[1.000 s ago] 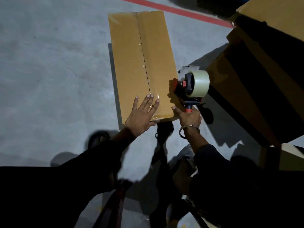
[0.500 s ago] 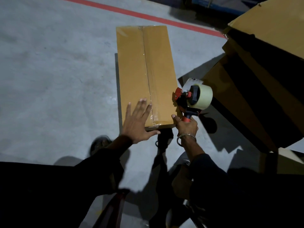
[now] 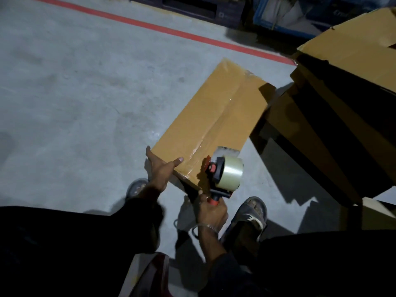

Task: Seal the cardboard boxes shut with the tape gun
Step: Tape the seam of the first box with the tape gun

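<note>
A long flat cardboard box (image 3: 214,125) lies on the concrete floor, turned diagonally, with clear tape shining along its centre seam. My left hand (image 3: 160,167) grips its near left corner, thumb on top and fingers round the edge. My right hand (image 3: 212,211) holds the red handle of the tape gun (image 3: 225,174), whose roll of clear tape sits over the box's near end. The gun's blade end is against the box's near edge; contact is not clear.
A stack of larger cardboard boxes (image 3: 342,93) stands at the right, close to the flat box's far corner. A red line (image 3: 150,25) crosses the floor at the back. My sandalled feet (image 3: 250,213) are just below the box. Dark pallets and blue items are at the top.
The box has swung from lengthwise to diagonal, its far end to the right. My left hand went from flat on the top to gripping the near corner. The tape gun moved nearer the box's end.
</note>
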Tool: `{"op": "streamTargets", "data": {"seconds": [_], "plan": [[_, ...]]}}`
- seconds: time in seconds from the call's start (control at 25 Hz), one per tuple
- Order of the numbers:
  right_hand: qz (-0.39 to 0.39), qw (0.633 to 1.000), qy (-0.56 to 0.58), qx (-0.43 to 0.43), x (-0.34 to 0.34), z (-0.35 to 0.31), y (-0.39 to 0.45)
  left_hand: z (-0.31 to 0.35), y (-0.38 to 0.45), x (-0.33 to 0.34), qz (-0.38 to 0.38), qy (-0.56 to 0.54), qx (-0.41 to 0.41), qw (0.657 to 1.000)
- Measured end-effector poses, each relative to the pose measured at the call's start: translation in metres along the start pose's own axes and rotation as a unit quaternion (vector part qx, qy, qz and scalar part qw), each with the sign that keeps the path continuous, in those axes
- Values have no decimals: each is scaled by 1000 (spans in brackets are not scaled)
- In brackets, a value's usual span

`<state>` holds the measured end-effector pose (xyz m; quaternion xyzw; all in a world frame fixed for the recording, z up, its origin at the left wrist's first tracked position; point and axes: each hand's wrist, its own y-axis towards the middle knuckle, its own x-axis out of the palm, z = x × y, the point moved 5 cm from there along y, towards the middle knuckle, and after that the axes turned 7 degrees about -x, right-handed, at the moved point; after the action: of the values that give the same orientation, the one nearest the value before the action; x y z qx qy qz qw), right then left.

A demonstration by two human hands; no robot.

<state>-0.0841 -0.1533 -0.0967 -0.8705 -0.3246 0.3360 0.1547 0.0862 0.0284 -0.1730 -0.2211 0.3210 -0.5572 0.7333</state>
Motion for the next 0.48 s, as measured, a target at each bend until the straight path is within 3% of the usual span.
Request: {"op": "streamTargets", "data": {"seconds": [0.12,0.24,0.36,0.48], "plan": [[-60,998,-2,-23,33,-9,-18,9,56,-12,-39,72,24,996],[-108,993,4,-39,63,-21,-25,56,58,-23,-63,120,68,988],[-115,990,-57,-51,70,-24,-30,79,50,-35,-28,188,92,977],[-85,995,-55,4,63,-29,-33,84,30,-48,29,242,143,959]]}}
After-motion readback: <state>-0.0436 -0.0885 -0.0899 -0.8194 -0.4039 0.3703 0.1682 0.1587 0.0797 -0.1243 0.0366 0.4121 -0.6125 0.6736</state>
